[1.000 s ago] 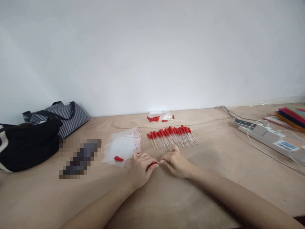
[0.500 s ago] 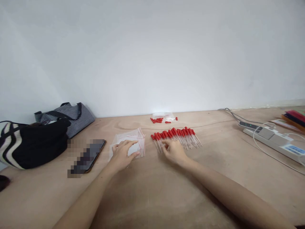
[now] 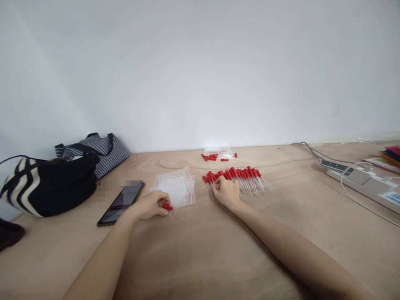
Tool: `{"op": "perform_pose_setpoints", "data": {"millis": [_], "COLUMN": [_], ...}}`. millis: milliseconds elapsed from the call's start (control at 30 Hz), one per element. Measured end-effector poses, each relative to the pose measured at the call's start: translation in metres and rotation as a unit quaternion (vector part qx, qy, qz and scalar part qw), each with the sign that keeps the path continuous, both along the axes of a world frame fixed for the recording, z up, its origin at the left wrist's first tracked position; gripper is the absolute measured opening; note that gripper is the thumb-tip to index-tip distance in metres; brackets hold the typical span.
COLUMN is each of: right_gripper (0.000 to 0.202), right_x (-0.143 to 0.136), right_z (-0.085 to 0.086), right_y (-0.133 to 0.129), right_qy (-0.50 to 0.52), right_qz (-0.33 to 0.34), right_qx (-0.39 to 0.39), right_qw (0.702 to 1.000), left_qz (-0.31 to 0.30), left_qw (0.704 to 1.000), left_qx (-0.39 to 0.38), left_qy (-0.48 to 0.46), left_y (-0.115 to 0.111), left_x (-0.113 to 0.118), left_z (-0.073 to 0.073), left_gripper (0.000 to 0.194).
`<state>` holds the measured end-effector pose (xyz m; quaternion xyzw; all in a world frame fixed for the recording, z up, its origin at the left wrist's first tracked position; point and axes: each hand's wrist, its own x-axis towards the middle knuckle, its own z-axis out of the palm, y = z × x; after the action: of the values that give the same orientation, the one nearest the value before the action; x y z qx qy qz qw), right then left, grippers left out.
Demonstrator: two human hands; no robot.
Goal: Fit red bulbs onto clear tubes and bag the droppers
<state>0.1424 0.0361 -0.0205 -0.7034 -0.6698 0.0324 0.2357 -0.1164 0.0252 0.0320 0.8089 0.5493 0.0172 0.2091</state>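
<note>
While I follow from afar through the head camera, two bare hands work over a wooden table [image 3: 200, 258], each beside a different group of red-topped parts. At centre left of the frame, the left hand [image 3: 153, 205] has its thumb and fingers curled about a single red bulb [image 3: 168, 206], which sits by the near edge of some clear zip bags [image 3: 171, 186]; I cannot tell whether the fingers are pressed tight on it. At the centre, the right hand [image 3: 227, 192] bends over the left end of a row of slender pale stems tipped in red [image 3: 240, 172], its fingertips hidden from me, so I cannot say whether they hold a stem or merely touch one. Judging by what lies in view, the work looks well advanced: the row, fanned toward centre right, appears to be the finished share, every stem I can make out wearing its red top. What seems left is the bulb at the left hand and a small scatter of loose red bulbs [image 3: 213, 157] in the upper centre, on and just beside another clear bag [image 3: 218, 150]. I see no bare stems lying apart, though the hands could hide one.
</note>
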Motion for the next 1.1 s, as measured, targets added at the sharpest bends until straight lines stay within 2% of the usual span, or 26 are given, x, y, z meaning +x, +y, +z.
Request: {"op": "perform_pose_setpoints", "data": {"millis": [100,233,333,433,533,667,933,1100], "right_gripper": [0.022,0.022,0.023,0.025,0.027,0.028,0.025,0.024], "right_x": [-0.001,-0.01,-0.023,-0.035,-0.046,-0.057,-0.069,-0.069], "right_z": [0.002,0.008,0.013,0.014,0.014,0.012,0.011,0.015], "right_y": [-0.001,-0.003,-0.002,0.002,0.007,0.011,0.012,0.003], "right_qy": [-0.007,-0.053,-0.099,-0.112,-0.088,-0.056,-0.063,-0.071], "right_qz": [0.015,0.111,0.166,0.191,0.191,0.177,0.087,0.066], "right_qx": [0.021,0.042,0.034,0.02,0.003,0.007,-0.034,-0.047], "right_qw": [1.0,0.992,0.981,0.975,0.978,0.983,0.994,0.994], "left_qz": [-0.001,-0.031,-0.071,-0.05,-0.021,-0.022,-0.014,-0.008], "left_qw": [1.0,0.997,0.993,0.996,0.997,0.997,0.997,0.998], "left_qx": [0.005,0.042,0.027,0.021,0.031,0.034,0.041,0.04], "left_qy": [-0.006,-0.054,-0.086,-0.074,-0.067,-0.067,-0.062,-0.042], "left_y": [0.001,-0.001,-0.001,0.002,0.005,0.005,0.005,0.004], "left_x": [0.001,0.009,0.013,0.01,0.004,0.003,0.005,0.005], "left_z": [0.0,0.001,-0.003,-0.008,-0.013,-0.014,-0.016,-0.012], "left_gripper": [0.012,0.013,0.015,0.018,0.019,0.018,0.019,0.02]}}
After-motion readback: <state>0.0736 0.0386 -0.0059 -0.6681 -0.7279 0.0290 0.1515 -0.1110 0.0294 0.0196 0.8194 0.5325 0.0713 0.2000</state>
